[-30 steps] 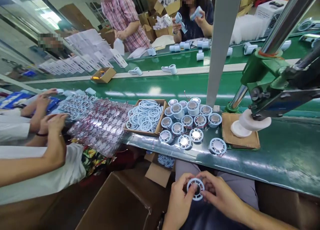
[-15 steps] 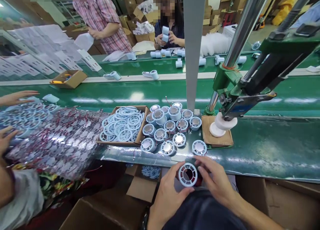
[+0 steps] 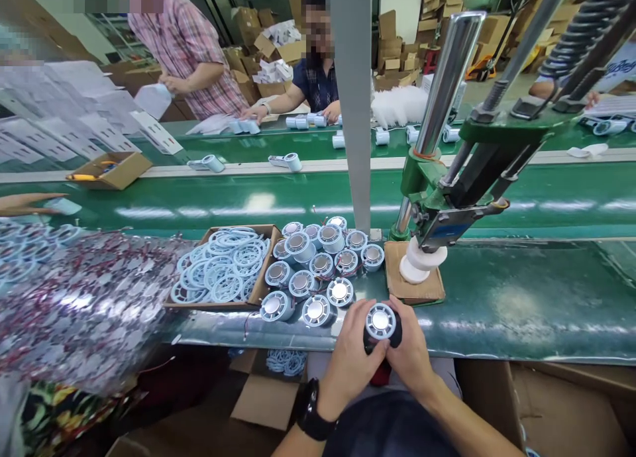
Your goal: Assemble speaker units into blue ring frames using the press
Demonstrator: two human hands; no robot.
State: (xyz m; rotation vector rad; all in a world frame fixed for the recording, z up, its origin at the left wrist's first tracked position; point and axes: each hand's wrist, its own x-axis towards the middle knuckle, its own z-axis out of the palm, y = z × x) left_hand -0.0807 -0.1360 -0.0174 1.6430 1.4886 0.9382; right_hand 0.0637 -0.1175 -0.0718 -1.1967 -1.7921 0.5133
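At the front edge of the bench, my left hand (image 3: pixel 355 343) and my right hand (image 3: pixel 410 350) are closed around the sides of a round housing (image 3: pixel 380 320). It has a light-blue spoked rim and a silver disc in the middle; its lower part is dark and largely covered by my fingers. Just left of my hands, several similar light-blue housings with silver discs (image 3: pixel 318 310) stand in a cluster, some with thin red wires. Beyond them to the left, light-blue spoked rings (image 3: pixel 231 261) fill a shallow cardboard box (image 3: pixel 268 263).
A green press (image 3: pixel 442 185) with a white head (image 3: pixel 421 263) stands above a cardboard pad (image 3: pixel 432 291), right of the cluster. Wired parts (image 3: pixel 99 304) lie on plastic at left, near another person's hand (image 3: pixel 30 204). A grey post (image 3: pixel 355 112) rises behind the cluster. Two people work across the belt.
My left hand held an open spoked ring, with my right hand apart beside it. Now both grip a disc-centred housing farther forward; the single housing that stood ahead has left its spot.
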